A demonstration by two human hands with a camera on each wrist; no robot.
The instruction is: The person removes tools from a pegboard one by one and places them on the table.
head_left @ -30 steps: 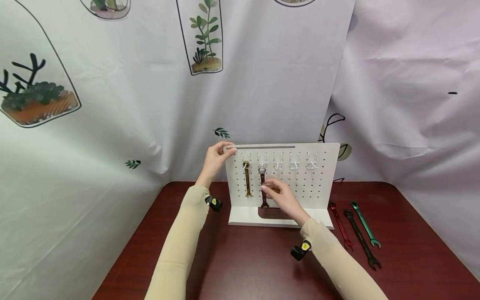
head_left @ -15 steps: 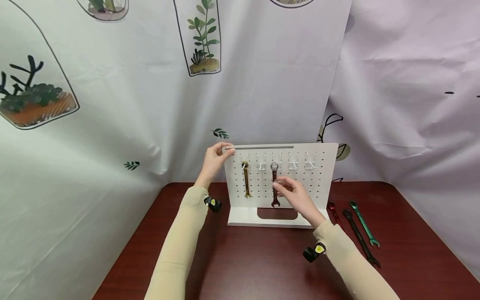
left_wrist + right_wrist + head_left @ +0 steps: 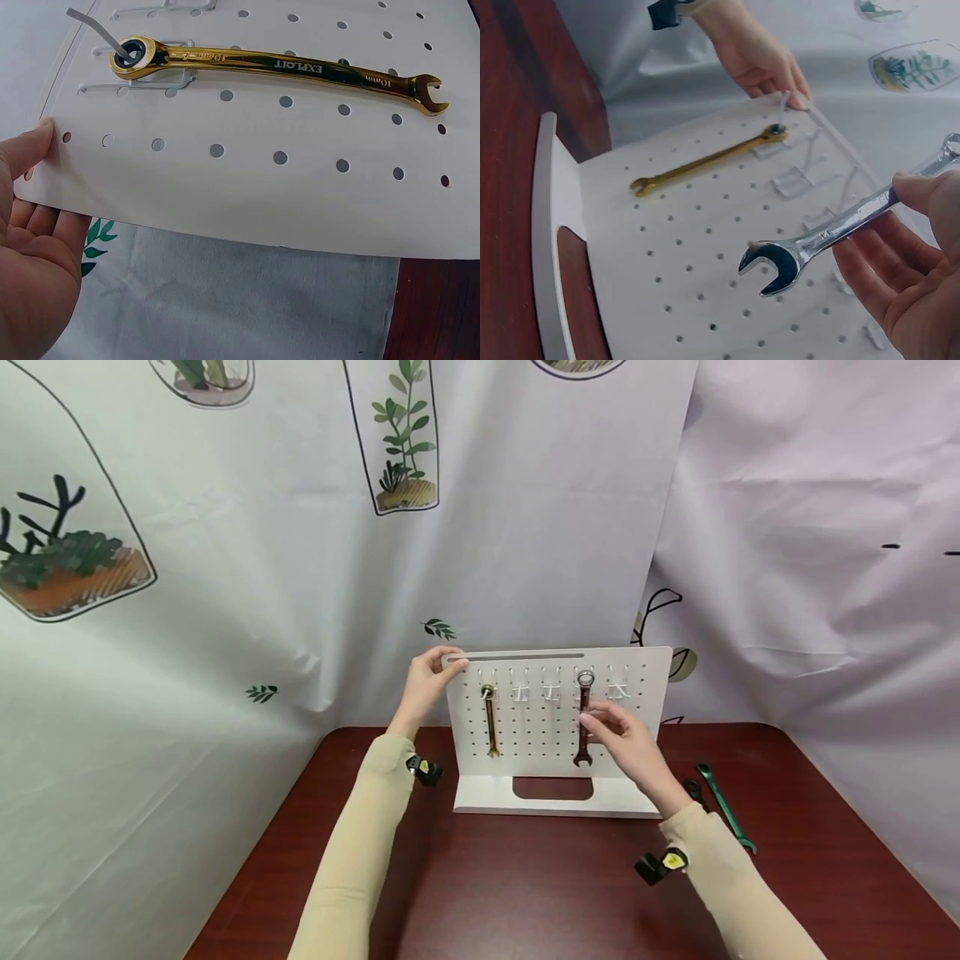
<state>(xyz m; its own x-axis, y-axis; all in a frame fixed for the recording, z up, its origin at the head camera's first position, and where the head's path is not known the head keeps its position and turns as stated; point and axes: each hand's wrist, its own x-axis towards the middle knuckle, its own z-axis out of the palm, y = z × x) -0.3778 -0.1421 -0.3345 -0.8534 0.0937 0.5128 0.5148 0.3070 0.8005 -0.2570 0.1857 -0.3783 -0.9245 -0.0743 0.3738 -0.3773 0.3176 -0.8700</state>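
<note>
My left hand [image 3: 429,683] pinches the upper left corner of a white pegboard [image 3: 525,739], thumb in front and fingers behind. On the leftmost hook hangs a gold combination wrench [image 3: 292,69], its ring end over the peg and its open end down. Between thumb and fingers of my right hand [image 3: 626,739] is a silver combination wrench [image 3: 836,229], held upright with the ring end on top. In the head view this wrench stands in front of the board, over the second hook from the right; whether it touches that hook cannot be told.
Several white hooks [image 3: 551,692] line the board's upper part. Right of the board, a green wrench [image 3: 726,806] and a black wrench [image 3: 694,790], partly behind my right forearm, lie on the dark red table [image 3: 510,885]. A patterned white cloth [image 3: 525,568] hangs behind.
My right hand has carried the silver wrench rightward along the board and slightly up, past two hooks. My forearm now hides the red wrench. The left hand keeps its grip on the corner.
</note>
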